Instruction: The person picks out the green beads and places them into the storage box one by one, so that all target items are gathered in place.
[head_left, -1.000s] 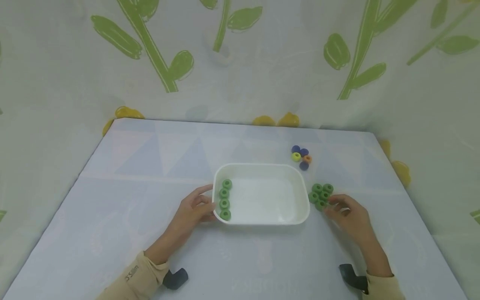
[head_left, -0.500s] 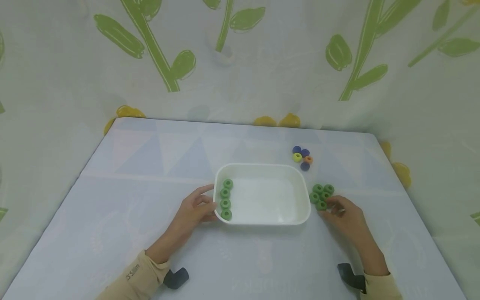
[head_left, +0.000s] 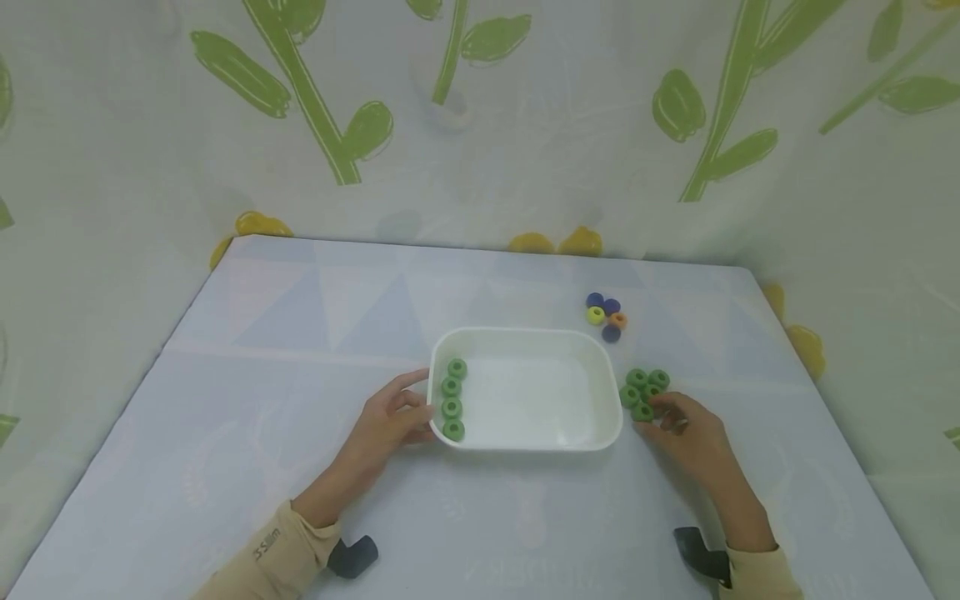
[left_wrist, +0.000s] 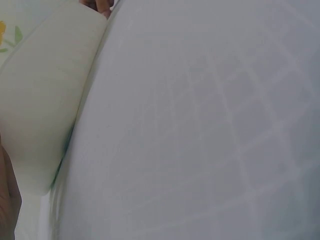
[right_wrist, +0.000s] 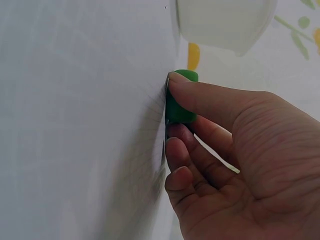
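Left of the white tray (head_left: 525, 392) and toward its near side, a beige sleeve (head_left: 270, 562) lies over the pale, patterned tabletop (head_left: 210, 417), with a dark curved piece (head_left: 352, 557) at its cuff. The left hand (head_left: 392, 418) holds the tray's left end, thumb at the rim and the other fingers bent by the outer wall; the left wrist view catches too little of them to tell more. Inside the tray, along its left wall, four green beads (head_left: 452, 407) form a single row running from the far side to the near side. Past the tray's far right corner sits a small group: two blue beads (head_left: 595, 300), a yellow bead (head_left: 596, 316), an orange bead (head_left: 618, 320) and a dark bead (head_left: 611, 333). Just beside the tray's right end, a cluster of green beads (head_left: 637, 378) rests on the tabletop. Right of the tray, the right hand (head_left: 692, 429) pinches the cluster's nearest bead (right_wrist: 181, 107) between thumb and finger, low against the tabletop, its other fingers curled. A second beige sleeve (head_left: 761, 573) and dark piece (head_left: 701, 552) lie to the tray's near right.
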